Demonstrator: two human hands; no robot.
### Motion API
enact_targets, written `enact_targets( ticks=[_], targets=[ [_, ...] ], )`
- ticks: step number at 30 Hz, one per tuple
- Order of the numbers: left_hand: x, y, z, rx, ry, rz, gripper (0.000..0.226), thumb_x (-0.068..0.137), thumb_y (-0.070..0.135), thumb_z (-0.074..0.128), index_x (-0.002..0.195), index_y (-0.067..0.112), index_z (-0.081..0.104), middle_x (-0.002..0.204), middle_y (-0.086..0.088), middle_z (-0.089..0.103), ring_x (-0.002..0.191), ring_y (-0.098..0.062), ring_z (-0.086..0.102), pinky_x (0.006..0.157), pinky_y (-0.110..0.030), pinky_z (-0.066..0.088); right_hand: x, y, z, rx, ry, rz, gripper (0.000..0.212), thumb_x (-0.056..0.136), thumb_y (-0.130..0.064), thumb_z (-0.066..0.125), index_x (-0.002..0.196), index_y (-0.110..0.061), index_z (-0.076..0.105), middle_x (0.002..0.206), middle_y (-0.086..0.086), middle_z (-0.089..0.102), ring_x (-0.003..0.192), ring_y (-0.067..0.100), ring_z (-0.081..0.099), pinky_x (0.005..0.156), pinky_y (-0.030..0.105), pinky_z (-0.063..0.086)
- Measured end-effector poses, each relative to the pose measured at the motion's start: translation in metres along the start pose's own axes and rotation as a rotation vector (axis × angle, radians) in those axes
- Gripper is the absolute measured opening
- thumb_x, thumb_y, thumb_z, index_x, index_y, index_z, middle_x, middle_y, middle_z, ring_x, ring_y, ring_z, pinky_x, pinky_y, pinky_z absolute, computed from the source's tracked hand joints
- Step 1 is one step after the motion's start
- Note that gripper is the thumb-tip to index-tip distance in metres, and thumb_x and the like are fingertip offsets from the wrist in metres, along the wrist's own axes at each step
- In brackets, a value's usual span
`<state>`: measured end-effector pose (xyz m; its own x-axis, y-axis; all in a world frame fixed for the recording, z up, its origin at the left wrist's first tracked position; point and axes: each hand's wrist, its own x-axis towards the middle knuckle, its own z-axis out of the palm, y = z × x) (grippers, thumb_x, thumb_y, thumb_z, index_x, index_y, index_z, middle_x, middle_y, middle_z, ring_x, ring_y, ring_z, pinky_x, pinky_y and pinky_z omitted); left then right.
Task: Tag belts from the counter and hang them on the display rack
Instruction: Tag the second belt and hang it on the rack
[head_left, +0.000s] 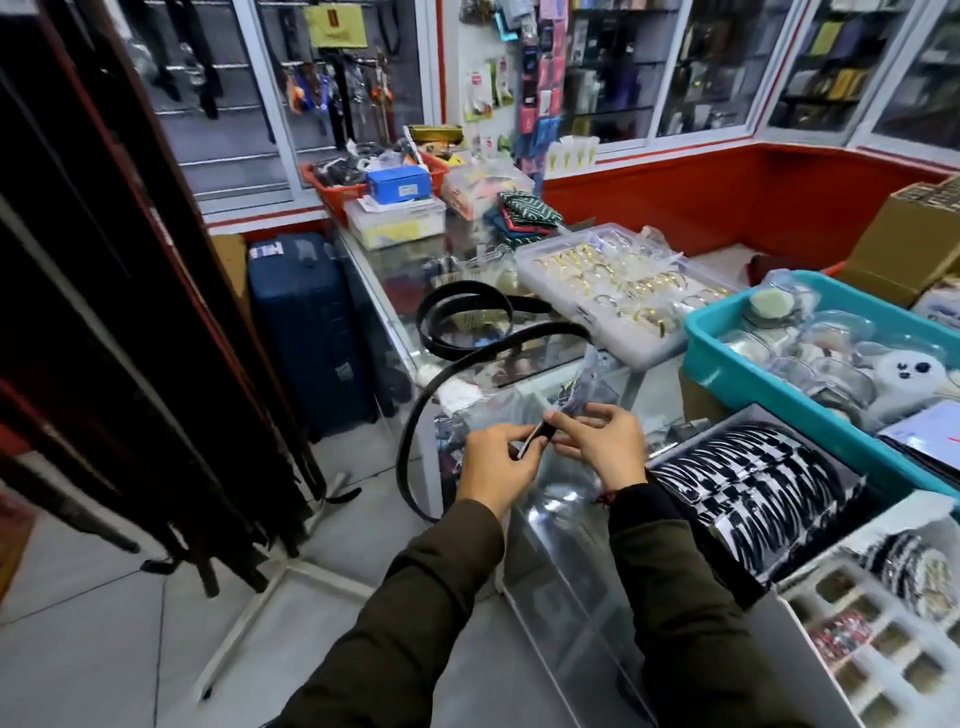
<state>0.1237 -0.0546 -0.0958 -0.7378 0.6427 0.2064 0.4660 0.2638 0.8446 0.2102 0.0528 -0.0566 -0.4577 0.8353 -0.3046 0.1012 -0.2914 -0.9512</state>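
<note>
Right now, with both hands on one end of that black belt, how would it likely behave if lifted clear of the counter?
Probably floppy: the black belt sags in a long loop past the counter edge. Held only at its end by the left hand and right hand, the rest would likely swing. It looks light.

At nine o'clock, the display rack (130, 312) of hanging belts runs off the left and top edges, its belts blurred into dark streaks. The held belt's (535, 439) end is covered by the fingers (524, 441) pinching it, any tag too small to make out. A compartment tray (883, 649) at four o'clock is cropped by the right edge.
</note>
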Motion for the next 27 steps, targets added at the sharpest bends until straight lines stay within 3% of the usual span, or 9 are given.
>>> enact_targets(
  ticks=[5, 8, 13, 17, 20, 21, 23, 25, 27],
  targets=[
    [-0.002, 0.005, -0.041, -0.042, 0.181, 0.056, 0.025, 0.089, 0.023, 0.071, 0.112, 0.016, 0.079, 0.102, -0.002, 0.08, 0.081, -0.009, 0.067, 0.066, -0.007, 0.046, -0.02, -0.02, 0.039, -0.042, -0.08, -0.16, 0.053, 0.07, -0.017, 0.09, 0.111, 0.005, 0.065, 0.089, 0.018, 0.077, 0.07, 0.023, 0.074, 0.064, 0.029, 0.062],
    [-0.005, 0.013, -0.071, -0.029, 0.332, 0.12, 0.023, 0.088, 0.022, 0.07, 0.107, 0.015, 0.081, 0.094, -0.002, 0.078, 0.08, -0.013, 0.07, 0.069, -0.023, 0.053, -0.034, -0.036, 0.07, -0.11, -0.094, -0.303, 0.053, 0.066, -0.028, 0.093, 0.102, 0.003, 0.069, 0.085, 0.016, 0.077, 0.074, 0.024, 0.076, 0.062, 0.031, 0.064],
    [-0.011, 0.02, -0.128, -0.035, 0.57, 0.112, 0.024, 0.085, 0.023, 0.075, 0.107, 0.014, 0.081, 0.089, 0.0, 0.078, 0.074, -0.01, 0.069, 0.071, -0.026, 0.057, -0.058, -0.067, 0.13, -0.15, -0.259, -0.448, 0.049, 0.066, -0.027, 0.092, 0.1, 0.0, 0.072, 0.088, 0.016, 0.078, 0.081, 0.026, 0.078, 0.072, 0.039, 0.065],
    [-0.02, 0.017, -0.181, 0.101, 0.596, 0.098, 0.031, 0.079, 0.048, 0.077, 0.097, 0.023, 0.082, 0.08, 0.012, 0.075, 0.073, -0.001, 0.07, 0.067, -0.016, 0.056, -0.076, -0.08, 0.174, -0.273, -0.353, -0.632, 0.016, 0.073, -0.023, 0.083, 0.081, -0.012, 0.074, 0.077, 0.001, 0.077, 0.075, 0.009, 0.073, 0.072, 0.028, 0.06],
    [-0.026, 0.015, -0.232, 0.21, 0.673, 0.076, 0.048, 0.076, 0.072, 0.067, 0.07, 0.025, 0.079, 0.058, 0.016, 0.068, 0.062, 0.004, 0.067, 0.057, -0.01, 0.048, -0.085, -0.093, 0.202, -0.269, -0.478, -0.655, 0.024, 0.086, -0.016, 0.074, 0.101, 0.002, 0.076, 0.097, 0.015, 0.078, 0.082, 0.01, 0.071, 0.076, 0.024, 0.059],
    [-0.026, 0.014, -0.249, 0.207, 0.728, 0.066, 0.05, 0.076, 0.072, 0.066, 0.071, 0.024, 0.079, 0.058, 0.014, 0.069, 0.06, 0.001, 0.067, 0.057, -0.014, 0.05, -0.088, -0.099, 0.21, -0.215, -0.554, -0.605, 0.029, 0.088, -0.013, 0.073, 0.11, 0.005, 0.073, 0.104, 0.02, 0.076, 0.09, 0.016, 0.072, 0.081, 0.028, 0.06],
    [-0.024, 0.016, -0.278, 0.1, 0.78, 0.044, 0.041, 0.08, 0.061, 0.071, 0.09, 0.022, 0.082, 0.071, 0.01, 0.075, 0.067, -0.004, 0.071, 0.067, -0.022, 0.059, -0.096, -0.11, 0.222, -0.05, -0.715, -0.489, 0.033, 0.09, -0.006, 0.07, 0.119, 0.009, 0.067, 0.106, 0.022, 0.074, 0.088, 0.018, 0.073, 0.077, 0.028, 0.063],
    [-0.019, 0.022, -0.3, -0.121, 0.727, 0.046, 0.036, 0.088, 0.042, 0.072, 0.112, 0.016, 0.079, 0.093, 0.001, 0.08, 0.087, -0.011, 0.076, 0.08, -0.033, 0.064, -0.106, -0.119, 0.235, 0.077, -0.862, -0.443, 0.031, 0.091, -0.003, 0.067, 0.12, 0.009, 0.065, 0.099, 0.019, 0.075, 0.079, 0.012, 0.076, 0.072, 0.023, 0.063],
    [-0.014, 0.029, -0.318, -0.355, 0.658, 0.104, 0.031, 0.094, 0.027, 0.068, 0.119, 0.009, 0.074, 0.105, -0.005, 0.079, 0.101, -0.016, 0.076, 0.085, -0.034, 0.063, -0.115, -0.126, 0.25, 0.145, -0.955, -0.448, 0.03, 0.092, -0.002, 0.067, 0.119, 0.01, 0.066, 0.104, 0.022, 0.075, 0.083, 0.015, 0.077, 0.075, 0.025, 0.062]
  ],
)
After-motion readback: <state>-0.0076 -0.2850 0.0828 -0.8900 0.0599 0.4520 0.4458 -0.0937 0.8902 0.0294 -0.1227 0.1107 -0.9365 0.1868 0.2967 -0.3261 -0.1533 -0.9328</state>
